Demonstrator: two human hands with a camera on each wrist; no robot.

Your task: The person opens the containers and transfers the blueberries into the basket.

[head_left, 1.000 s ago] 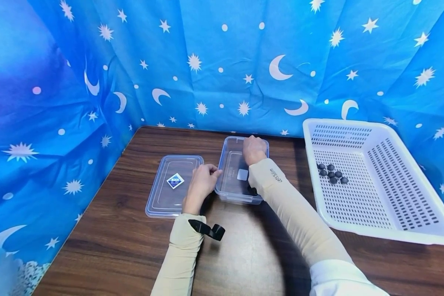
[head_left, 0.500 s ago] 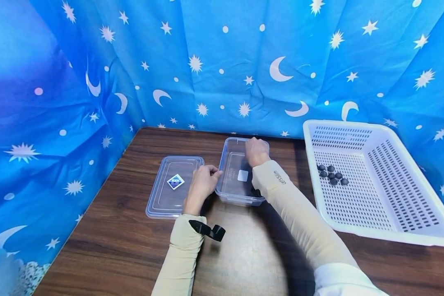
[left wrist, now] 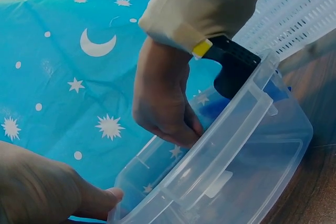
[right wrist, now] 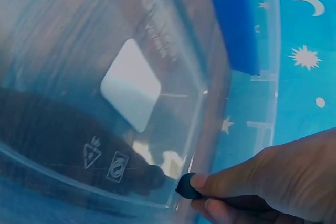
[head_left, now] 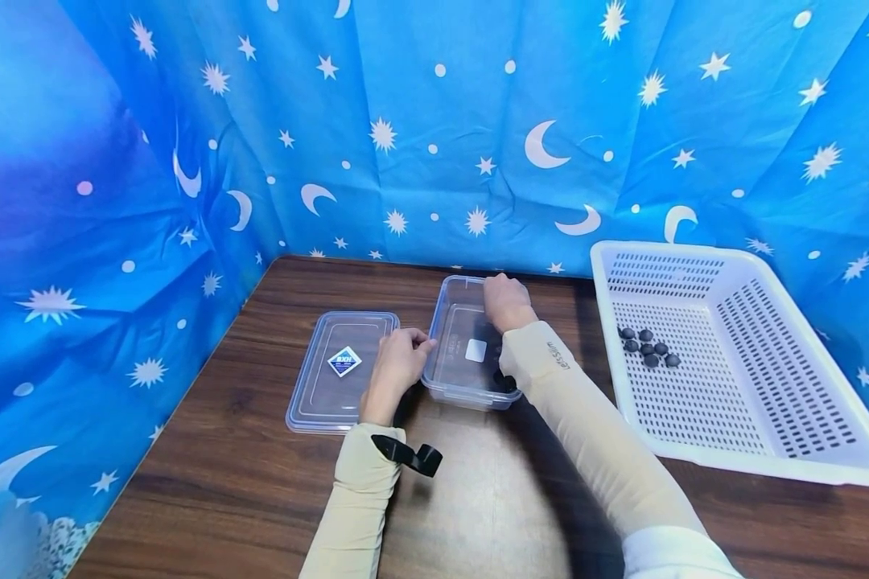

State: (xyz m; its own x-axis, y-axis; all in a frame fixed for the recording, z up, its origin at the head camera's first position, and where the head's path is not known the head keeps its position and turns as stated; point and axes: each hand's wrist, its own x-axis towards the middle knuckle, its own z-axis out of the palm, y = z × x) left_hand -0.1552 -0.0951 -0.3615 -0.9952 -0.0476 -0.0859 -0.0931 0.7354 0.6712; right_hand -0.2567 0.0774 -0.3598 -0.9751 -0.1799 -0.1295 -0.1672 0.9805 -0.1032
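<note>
A clear plastic food container (head_left: 471, 394) stands uncovered on the wooden table. My left hand (head_left: 398, 362) holds its left rim, the thumb at the edge in the left wrist view. Reaching down inside at the far right corner is my right hand (head_left: 507, 301). Between its thumb and fingers it pinches a small dark ball (right wrist: 187, 186), low by the container's corner in the right wrist view. To the left lies the clear lid (head_left: 333, 390) with a blue-and-white label, partly behind my left hand.
A white perforated basket (head_left: 702, 402) stands at the right, with several dark balls (head_left: 648, 348) on its floor near the left side. A blue curtain (head_left: 434, 177) with stars and moons hangs behind the table (head_left: 261, 498).
My right hand has shifted slightly right inside the container. My left hand stays at the left rim. The head view has tilted up a little.
</note>
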